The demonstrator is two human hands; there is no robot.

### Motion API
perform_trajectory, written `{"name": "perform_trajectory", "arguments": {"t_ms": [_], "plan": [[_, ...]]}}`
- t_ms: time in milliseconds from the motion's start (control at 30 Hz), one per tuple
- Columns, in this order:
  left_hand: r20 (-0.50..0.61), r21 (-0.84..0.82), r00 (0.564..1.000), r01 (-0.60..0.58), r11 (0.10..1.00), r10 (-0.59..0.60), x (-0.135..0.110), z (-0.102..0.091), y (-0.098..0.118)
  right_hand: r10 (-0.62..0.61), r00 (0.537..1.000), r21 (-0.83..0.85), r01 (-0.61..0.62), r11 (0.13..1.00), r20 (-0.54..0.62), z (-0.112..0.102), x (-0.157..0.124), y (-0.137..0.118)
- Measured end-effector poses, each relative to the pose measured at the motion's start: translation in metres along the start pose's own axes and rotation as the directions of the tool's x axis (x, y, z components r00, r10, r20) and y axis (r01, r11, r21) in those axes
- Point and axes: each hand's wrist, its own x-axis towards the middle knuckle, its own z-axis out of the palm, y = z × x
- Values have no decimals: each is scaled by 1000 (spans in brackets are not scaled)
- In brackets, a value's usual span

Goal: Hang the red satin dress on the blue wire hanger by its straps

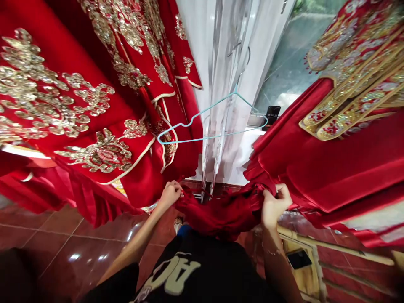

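Note:
A dark red satin garment [221, 212] hangs bunched between my two hands, in front of my body. My left hand [172, 192] pinches its left end, fingers closed on the cloth. At the other end my right hand [277, 204] grips the gathered edge between thumb and fingers. Above the garment a light blue wire hanger [205, 114] hangs with nothing on it. Folds hide most of the garment's shape, so I cannot tell its exact kind.
Red garments with gold sequins [104, 151] hang at the left; another embroidered red garment [347, 168] hangs at the right. White curtains [198, 25] stand behind, beside a window [284, 63]. A phone [273, 112] leans near the sill. Another phone [299, 259] lies on a wooden surface low right.

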Motion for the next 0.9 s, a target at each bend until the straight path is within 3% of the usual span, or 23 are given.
{"name": "perform_trajectory", "arguments": {"t_ms": [100,133,200,233,267,300,367,433,533,700,900], "plan": [[144,-245,989,57,968,-22,-20,17,11,157,987,112,-154,982,-22,4,-2,6],[205,-399,978,119,909,-38,-28,26,16,225,974,172,-222,960,3,6,-3,7],[373,-667,927,284,688,-21,-43,47,29,353,929,281,-370,886,110,11,-7,6],[433,-741,901,336,581,32,-50,58,37,397,899,310,-437,844,186,13,-10,4],[445,-774,890,326,543,100,-55,71,45,423,867,316,-491,811,262,15,-14,0],[383,-791,909,229,567,166,-59,83,52,431,838,303,-529,793,334,17,-17,-4],[152,-753,955,-56,656,256,-62,102,65,409,793,253,-553,794,451,18,-24,-14],[17,-636,951,-229,737,310,-61,115,72,364,763,199,-532,823,535,19,-30,-23],[48,-578,955,-213,787,293,-59,121,73,295,729,163,-486,858,618,19,-37,-34],[-40,-668,986,-145,730,159,-68,121,67,271,691,224,-536,814,671,26,-47,-34],[-65,-534,945,-304,789,320,-80,125,56,288,652,276,-621,734,701,28,-46,-26]]}}
